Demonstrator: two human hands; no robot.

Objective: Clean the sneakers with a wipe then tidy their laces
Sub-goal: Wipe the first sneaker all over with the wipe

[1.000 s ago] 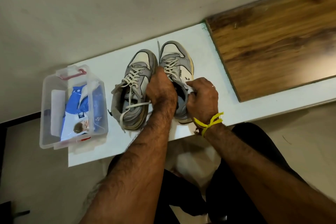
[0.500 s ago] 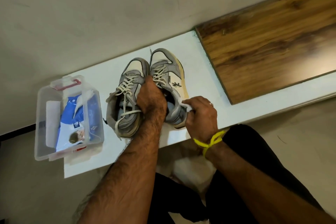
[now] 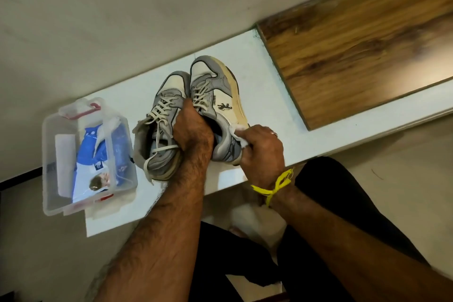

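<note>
Left hand (image 3: 193,127) grips the collar of the right grey-and-cream leather sneaker (image 3: 215,98), tilted on the glossy white surface (image 3: 264,81) beside its mate (image 3: 161,125), right hand (image 3: 262,147) pinching a crumpled white wipe (image 3: 236,131) against its heel side.

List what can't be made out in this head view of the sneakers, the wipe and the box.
- Right sneaker: its opening and tongue are hidden by the left hand.
- Wipe: mostly covered by the right hand; its soiling cannot be judged.
- Blue packet in the clear box: print too small to read.
- Left sneaker: its far side faces away.
</note>
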